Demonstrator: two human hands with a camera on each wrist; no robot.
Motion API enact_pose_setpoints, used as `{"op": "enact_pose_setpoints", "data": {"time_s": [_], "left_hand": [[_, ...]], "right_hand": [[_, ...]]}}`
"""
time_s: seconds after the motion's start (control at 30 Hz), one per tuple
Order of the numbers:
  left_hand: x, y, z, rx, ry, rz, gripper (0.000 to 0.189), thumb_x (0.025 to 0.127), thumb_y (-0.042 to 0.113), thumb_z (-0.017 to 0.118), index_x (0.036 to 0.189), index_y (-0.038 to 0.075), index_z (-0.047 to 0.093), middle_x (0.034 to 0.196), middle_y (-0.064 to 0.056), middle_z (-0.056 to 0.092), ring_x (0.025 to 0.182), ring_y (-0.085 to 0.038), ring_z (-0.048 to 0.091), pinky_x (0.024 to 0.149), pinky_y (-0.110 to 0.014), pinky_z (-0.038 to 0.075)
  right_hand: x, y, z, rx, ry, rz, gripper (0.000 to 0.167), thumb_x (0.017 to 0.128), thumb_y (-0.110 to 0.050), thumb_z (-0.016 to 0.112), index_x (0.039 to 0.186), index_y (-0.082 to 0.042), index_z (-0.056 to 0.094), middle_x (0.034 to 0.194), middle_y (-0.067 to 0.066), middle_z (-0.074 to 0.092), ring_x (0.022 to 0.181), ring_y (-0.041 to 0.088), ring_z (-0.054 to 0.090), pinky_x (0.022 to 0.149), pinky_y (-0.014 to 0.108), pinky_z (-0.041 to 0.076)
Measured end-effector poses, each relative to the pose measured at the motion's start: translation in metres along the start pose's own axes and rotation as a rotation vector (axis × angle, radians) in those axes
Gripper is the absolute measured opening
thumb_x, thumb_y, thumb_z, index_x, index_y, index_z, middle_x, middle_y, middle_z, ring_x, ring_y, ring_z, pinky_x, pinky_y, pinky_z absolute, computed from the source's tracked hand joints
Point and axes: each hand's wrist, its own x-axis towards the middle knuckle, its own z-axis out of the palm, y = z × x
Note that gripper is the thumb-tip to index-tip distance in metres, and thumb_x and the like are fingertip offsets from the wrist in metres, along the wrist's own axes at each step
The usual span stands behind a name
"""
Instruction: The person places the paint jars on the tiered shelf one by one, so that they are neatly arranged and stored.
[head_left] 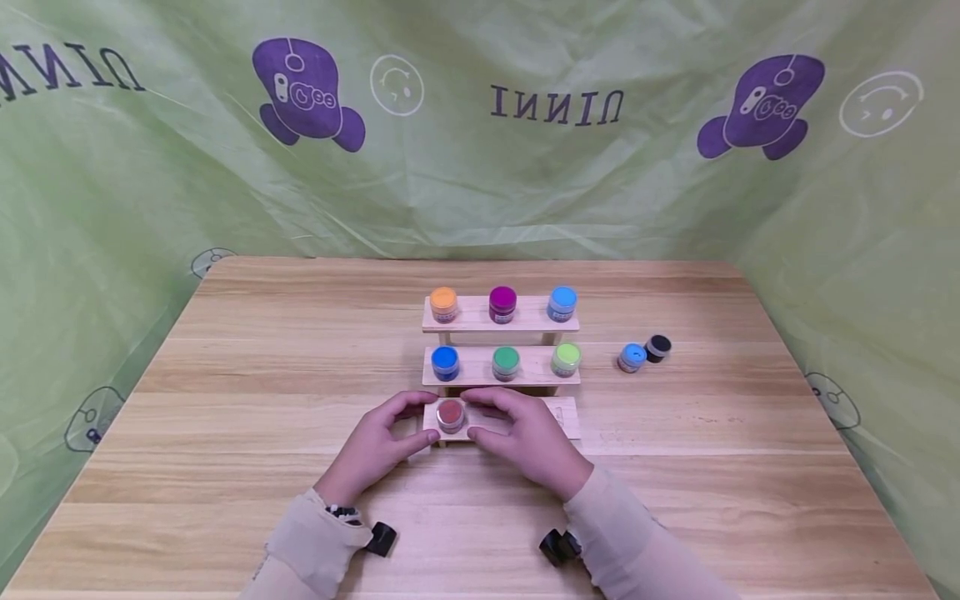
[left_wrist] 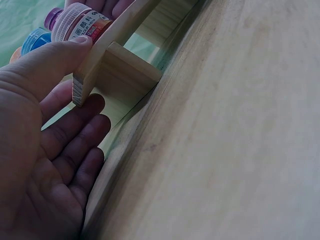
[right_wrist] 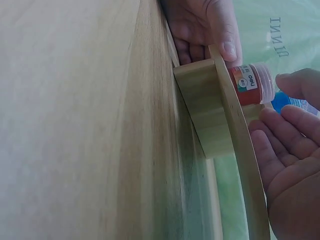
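A small paint jar with a brownish-red lid [head_left: 451, 416] stands upright at the left end of the lowest shelf [head_left: 517, 421] of a three-step wooden rack. My left hand [head_left: 378, 442] is at that shelf's left end, its thumb [left_wrist: 75, 47] beside the jar's base and the other fingers loosely bent by the shelf end. Whether the thumb touches the jar or only the shelf, I cannot tell. From the other side my right hand [head_left: 528, 433] spreads thumb and fingers close to the jar. A slight gap shows between the right thumb [right_wrist: 300, 84] and the jar's lid.
Orange [head_left: 444, 305], purple [head_left: 502, 305] and light-blue [head_left: 562, 304] jars line the top shelf. Blue [head_left: 445, 363], green [head_left: 506, 363] and lime [head_left: 566, 359] ones stand on the middle shelf. Right of the rack, a blue jar [head_left: 632, 357] and a black jar [head_left: 657, 348] sit on the table [head_left: 750, 500].
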Motion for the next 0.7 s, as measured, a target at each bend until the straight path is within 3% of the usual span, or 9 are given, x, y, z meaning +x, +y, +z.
{"op": "enact_pose_setpoints", "data": {"time_s": [0.43,0.7], "left_hand": [[-0.001,0.002,-0.001,0.010,0.002,-0.003,0.047,0.083,0.030,0.084,0.126,0.023,0.066,0.124,0.009,0.066,0.116,-0.013,0.060,0.105,-0.040,0.046],[-0.001,0.001,0.000,0.015,0.003,0.004,0.047,0.083,0.030,0.084,0.126,0.023,0.066,0.124,0.009,0.066,0.116,-0.013,0.060,0.105,-0.039,0.046]], "right_hand": [[-0.013,0.004,-0.012,-0.030,0.057,-0.012,0.035,0.087,-0.011,0.078,0.121,-0.016,0.071,0.119,-0.010,0.070,0.116,0.009,0.062,0.101,0.032,0.051],[-0.022,0.009,-0.022,-0.015,0.102,-0.015,0.034,0.086,-0.007,0.079,0.119,-0.015,0.071,0.116,-0.007,0.071,0.111,0.010,0.065,0.098,0.034,0.053]]}}
